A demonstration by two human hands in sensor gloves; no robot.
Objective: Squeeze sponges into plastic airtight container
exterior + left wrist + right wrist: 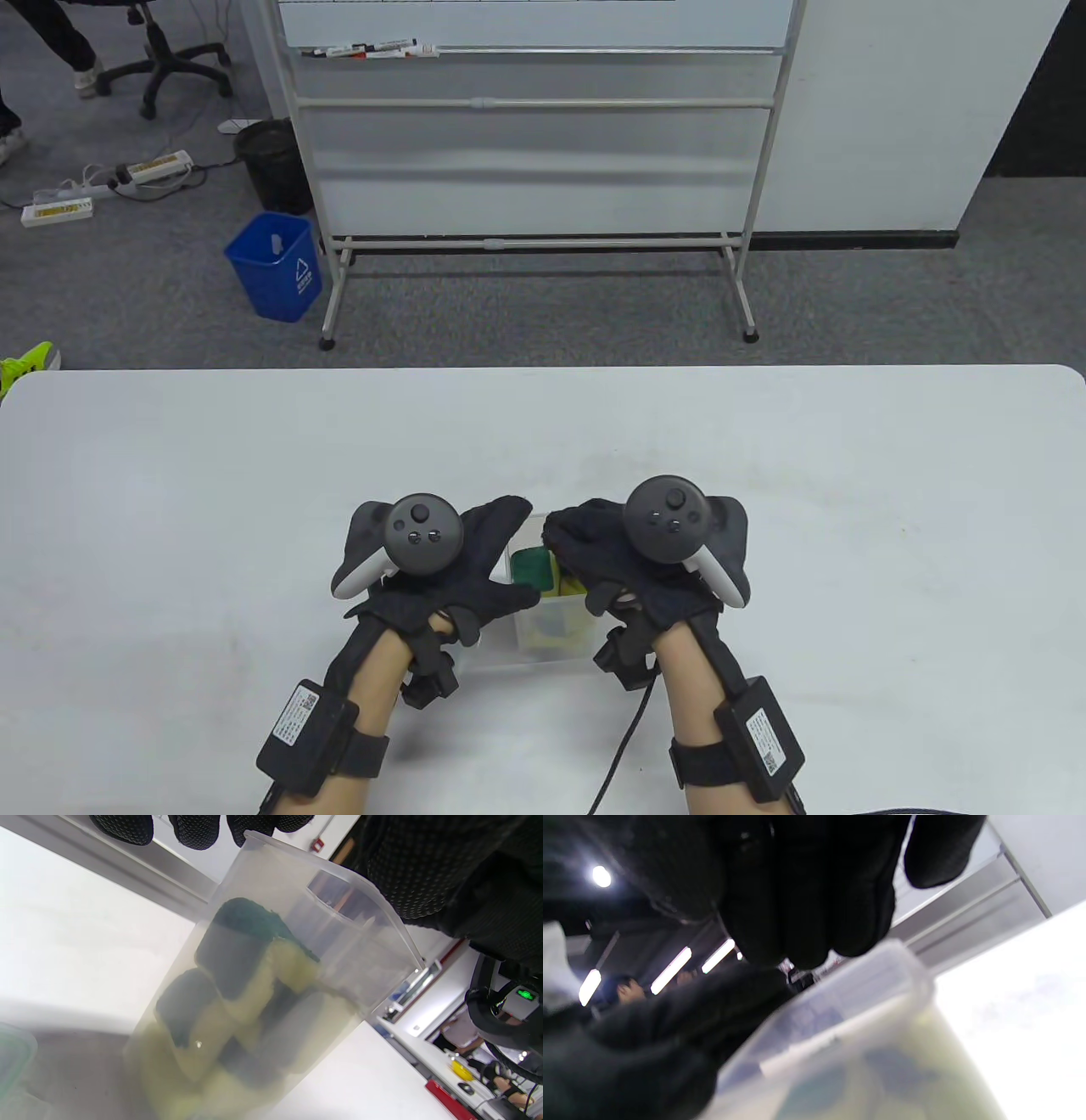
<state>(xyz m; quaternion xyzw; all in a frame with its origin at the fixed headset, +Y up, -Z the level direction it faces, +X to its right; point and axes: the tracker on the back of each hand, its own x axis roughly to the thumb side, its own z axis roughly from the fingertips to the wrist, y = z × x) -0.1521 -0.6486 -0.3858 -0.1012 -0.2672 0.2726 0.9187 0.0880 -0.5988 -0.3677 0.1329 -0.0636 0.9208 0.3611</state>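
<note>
Big white table (254,475) takes up most of the scene, and everything sits relative to the clear plastic container (551,632) standing near its front edge, pretty much dead center.

The container is a translucent tub, upright on the table, and it's packed with sponges (237,993), yellow with dark green scrubby sides, stacked and squashed against each other. One green-topped sponge (533,567) pokes up near the container's open top.

The left hand (462,569) is on the container's left side, fingers spread out wide with the tips reaching over the rim. From the left wrist view the fingertips (193,830) hang just above the container's edge; can't tell if they actually touch it.

The right hand (598,552) is over the container's right side and top, fingers bunched together and curled downward at the opening. In the right wrist view those curled fingers (806,908) sit right at the rim, but it's blurry, so I can't tell whether they're pressing on a sponge.
</note>
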